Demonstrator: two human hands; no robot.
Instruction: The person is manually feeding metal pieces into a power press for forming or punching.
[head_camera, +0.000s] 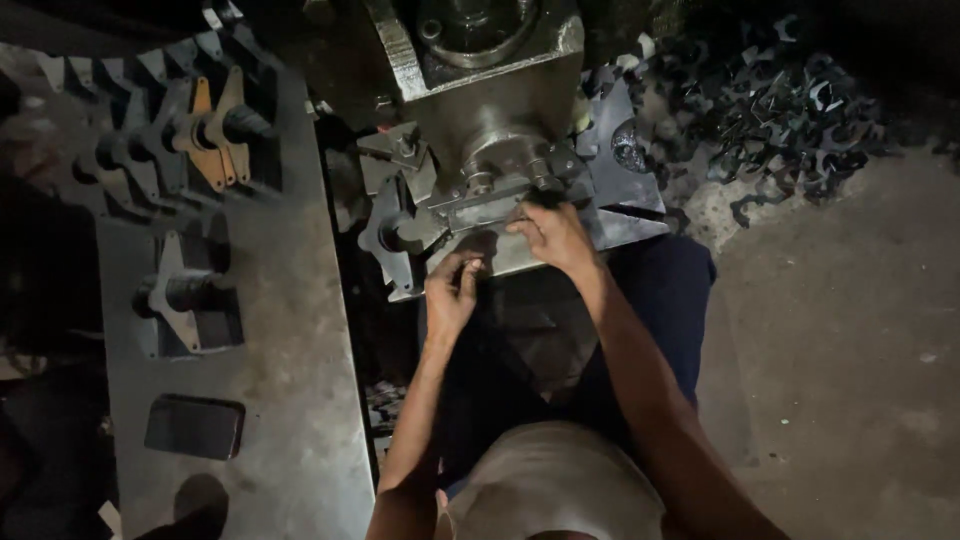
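A heavy metal press machine (490, 90) stands in front of me, with a flat steel die plate (620, 215) at its base. My right hand (550, 235) reaches under the ram at the die, fingers curled on a small dark metal piece there. My left hand (452, 290) hovers just below the die's front edge, fingers pinched on a small piece that is hard to make out. A flat dark stamped blank (388, 235) lies at the left side of the die.
A steel bench (300, 380) on the left carries stacks of stamped plates on pegs (215, 125) (180, 295) and a dark phone (195, 427). A heap of dark stamped scrap (790, 110) lies on the floor at upper right. Bare concrete floor (850, 350) spreads to the right.
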